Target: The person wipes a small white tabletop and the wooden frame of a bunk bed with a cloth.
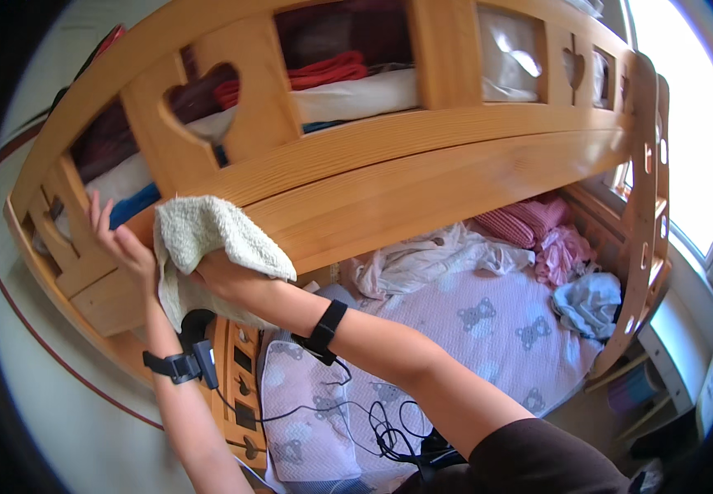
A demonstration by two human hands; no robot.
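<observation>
Bare forearms, both. Black strap on left wrist (177, 365) with small black module, thin black cable trailing off it. Black band on right forearm (327, 328), cable looping below the band. Dark brown sleeve (538, 457) above the band, at upper arm.

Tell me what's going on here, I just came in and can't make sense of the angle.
A person stands at a wooden bunk bed. Their right hand, mostly hidden under a pale terry cloth, presses that cloth against the upper bunk's side rail. The left hand rests open on the rail beside it, next to a heart-shaped cutout. Both wrists wear black straps with cables. Below, the lower bunk's pink bear-print sheet carries a heap of crumpled clothes.
</observation>
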